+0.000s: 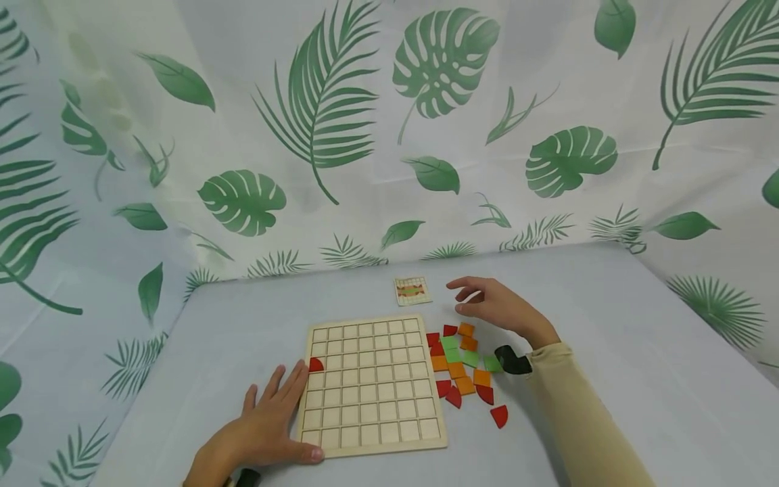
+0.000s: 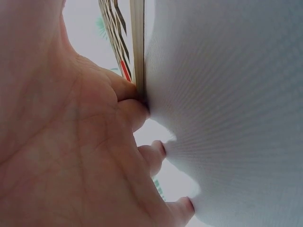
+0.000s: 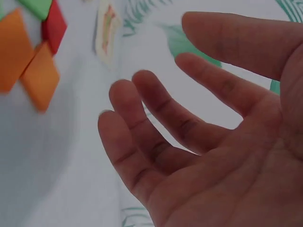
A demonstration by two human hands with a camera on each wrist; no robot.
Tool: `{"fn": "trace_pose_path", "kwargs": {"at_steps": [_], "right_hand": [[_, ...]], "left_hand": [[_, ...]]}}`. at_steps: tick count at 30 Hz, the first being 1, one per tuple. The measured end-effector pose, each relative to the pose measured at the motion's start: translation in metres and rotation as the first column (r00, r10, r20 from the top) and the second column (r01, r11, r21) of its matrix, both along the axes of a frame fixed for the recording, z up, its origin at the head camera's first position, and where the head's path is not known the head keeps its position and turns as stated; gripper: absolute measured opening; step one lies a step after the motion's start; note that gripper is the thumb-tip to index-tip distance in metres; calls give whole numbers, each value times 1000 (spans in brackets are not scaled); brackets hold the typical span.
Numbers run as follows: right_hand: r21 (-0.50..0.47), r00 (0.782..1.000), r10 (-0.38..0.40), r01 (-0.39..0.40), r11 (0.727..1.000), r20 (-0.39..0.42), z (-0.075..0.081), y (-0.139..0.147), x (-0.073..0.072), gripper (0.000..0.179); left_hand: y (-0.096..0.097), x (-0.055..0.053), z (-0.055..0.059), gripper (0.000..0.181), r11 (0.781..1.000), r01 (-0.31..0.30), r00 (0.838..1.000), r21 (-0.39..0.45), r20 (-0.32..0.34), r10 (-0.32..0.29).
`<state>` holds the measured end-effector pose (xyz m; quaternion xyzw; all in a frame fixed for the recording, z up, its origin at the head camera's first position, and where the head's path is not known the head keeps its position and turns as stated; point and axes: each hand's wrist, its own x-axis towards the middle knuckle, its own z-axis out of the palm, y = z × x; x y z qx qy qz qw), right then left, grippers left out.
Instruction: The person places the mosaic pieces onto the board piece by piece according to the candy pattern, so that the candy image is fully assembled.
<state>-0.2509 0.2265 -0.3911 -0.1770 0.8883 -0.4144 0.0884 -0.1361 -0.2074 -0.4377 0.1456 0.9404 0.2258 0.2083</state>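
A square wooden grid board [image 1: 369, 385] lies on the table, with one red quarter-circle piece [image 1: 316, 365] in a cell at its left edge. My left hand [image 1: 268, 423] rests at the board's left side, fingers spread, thumb by the near left corner. In the left wrist view its fingertips touch the cloth beside the board's edge [image 2: 138, 47]. The right hand [image 1: 496, 304] hovers beyond the loose pieces with fingers relaxed and nothing in them; its palm [image 3: 227, 175] shows bare in the right wrist view. Near those fingers lies a small pattern card [image 1: 412, 291].
Right of the board lies a scatter of orange squares [image 1: 465, 385], green squares [image 1: 470, 358] and red quarter-circles [image 1: 453, 397]. One red quarter-circle [image 1: 499, 416] sits apart, nearer me. A leaf-printed cloth [image 1: 341, 135] hangs behind the white-covered table [image 1: 255, 325].
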Motion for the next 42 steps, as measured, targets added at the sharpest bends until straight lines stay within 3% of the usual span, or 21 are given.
{"fn": "trace_pose_path", "kwargs": {"at_steps": [12,18,24,28,35,42], "right_hand": [[64,996,47,-52,997,69,-19,17,-6,33],[85,994,56,-64,994,94,-28,19,-8,29],[92,993,31,-41,995,111,-35,20,-6,27],[104,992,15,-28,994,128,-38,17,-5,26],[144,995,52,-63,988,83,-37,16,-8,15],[148,997,15,-25,989,70,-35,15,-8,19]], "left_hand": [[-3,-2,-7,143,1000,-13,1000,1,0,13],[-1,-1,-3,142,1000,4,1000,6,5,-4],[1,0,2,140,1000,11,1000,0,1,-11],[0,0,-1,141,1000,11,1000,-5,11,-11],[0,1,1,140,1000,12,1000,6,2,-12],[-2,0,-1,141,1000,22,1000,17,5,-22]]}}
